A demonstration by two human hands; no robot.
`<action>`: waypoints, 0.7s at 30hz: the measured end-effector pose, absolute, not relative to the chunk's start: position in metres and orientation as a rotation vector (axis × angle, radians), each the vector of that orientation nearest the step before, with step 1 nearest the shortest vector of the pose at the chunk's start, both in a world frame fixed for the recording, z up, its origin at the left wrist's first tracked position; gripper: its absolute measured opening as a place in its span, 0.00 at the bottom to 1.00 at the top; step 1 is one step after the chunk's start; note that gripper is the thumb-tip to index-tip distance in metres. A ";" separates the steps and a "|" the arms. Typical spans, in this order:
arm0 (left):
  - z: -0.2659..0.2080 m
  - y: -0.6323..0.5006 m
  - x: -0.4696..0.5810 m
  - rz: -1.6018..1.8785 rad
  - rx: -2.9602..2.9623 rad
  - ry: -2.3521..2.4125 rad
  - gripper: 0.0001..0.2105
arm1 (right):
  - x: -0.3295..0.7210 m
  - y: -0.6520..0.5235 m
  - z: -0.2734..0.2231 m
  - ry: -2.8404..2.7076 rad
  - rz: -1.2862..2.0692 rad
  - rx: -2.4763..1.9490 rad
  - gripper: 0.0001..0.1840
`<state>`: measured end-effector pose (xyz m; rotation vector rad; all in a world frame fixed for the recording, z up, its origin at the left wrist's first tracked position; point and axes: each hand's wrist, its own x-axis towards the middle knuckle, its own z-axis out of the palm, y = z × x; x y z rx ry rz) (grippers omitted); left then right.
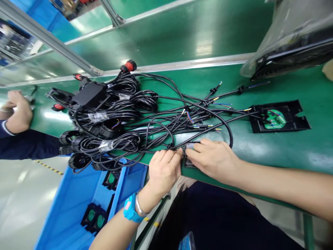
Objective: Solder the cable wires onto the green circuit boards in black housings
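Note:
At the near edge of the green bench, a small black plastic housing (pixel 191 164) lies between my two hands, mostly covered by them. My right hand (pixel 217 160) is closed on it, with fingertips reaching inside. My left hand (pixel 164 169) is closed at the housing's left end; what its fingers pinch is hidden. Just beyond both hands run black cables (pixel 156 129) with stripped ends and coloured wires. To the right lies another black housing (pixel 299 122) holding a green circuit board (pixel 276 119), with a cable entering its left end.
Coiled black cables (pixel 114 140) with red-and-black connectors (pixel 129 66) are heaped on the left of the bench (pixel 301 152). Below stands a blue bin (pixel 70 198) with several board housings. A plastic-wrapped fan-like unit (pixel 291 45) stands back right. Another person's hand (pixel 19 107) rests far left.

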<state>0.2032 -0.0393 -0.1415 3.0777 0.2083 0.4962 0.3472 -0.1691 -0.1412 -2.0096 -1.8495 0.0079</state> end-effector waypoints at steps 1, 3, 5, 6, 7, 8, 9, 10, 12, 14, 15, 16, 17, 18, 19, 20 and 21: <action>-0.137 -0.039 0.203 0.428 3.021 0.214 0.07 | 0.347 -0.170 -0.142 -1.853 -0.004 -2.006 0.07; -0.126 -0.035 0.206 0.280 2.938 0.208 0.10 | 0.347 -0.170 -0.143 -1.867 -0.026 -1.994 0.08; -0.117 -0.028 0.211 0.130 2.902 0.177 0.10 | 0.348 -0.171 -0.144 -1.861 -0.015 -1.988 0.09; -0.114 -0.024 0.214 0.062 2.884 0.153 0.09 | 0.348 -0.171 -0.144 -1.843 0.021 -1.993 0.09; -0.112 -0.019 0.217 0.004 2.855 0.126 0.07 | 0.348 -0.171 -0.143 -1.816 0.072 -2.002 0.09; -0.112 -0.015 0.220 -0.039 2.818 0.097 0.05 | 0.349 -0.170 -0.142 -1.786 0.132 -2.009 0.09; -0.113 -0.011 0.222 -0.060 2.782 0.066 0.04 | 0.349 -0.170 -0.141 -1.757 0.192 -2.016 0.09; -0.114 -0.009 0.224 -0.058 2.757 0.033 0.03 | 0.349 -0.169 -0.140 -1.734 0.240 -2.020 0.09; -0.120 -0.009 0.225 0.022 2.762 -0.045 0.05 | 0.348 -0.166 -0.137 -1.723 0.268 -2.013 0.08; -0.127 -0.018 0.221 0.202 2.856 -0.113 0.10 | 0.343 -0.162 -0.134 -1.787 0.211 -2.002 0.08; -0.130 -0.024 0.218 0.313 2.922 -0.123 0.12 | 0.338 -0.160 -0.133 -1.842 0.146 -1.999 0.09; -0.134 -0.030 0.215 0.421 2.984 -0.125 0.13 | 0.334 -0.157 -0.132 -1.907 0.073 -1.995 0.10; -0.137 -0.037 0.212 0.510 3.034 -0.122 0.14 | 0.329 -0.155 -0.132 -1.968 0.006 -1.991 0.10; -0.139 -0.042 0.209 0.582 3.065 -0.116 0.14 | 0.325 -0.153 -0.132 -2.018 -0.046 -1.985 0.09; -0.141 -0.046 0.207 0.634 3.078 -0.105 0.13 | 0.322 -0.152 -0.133 -2.052 -0.078 -1.979 0.09; -0.143 -0.048 0.205 0.664 3.079 -0.093 0.13 | 0.321 -0.152 -0.133 -2.069 -0.093 -1.976 0.09; -0.145 -0.049 0.203 0.672 3.074 -0.081 0.12 | 0.322 -0.153 -0.134 -2.076 -0.096 -1.979 0.09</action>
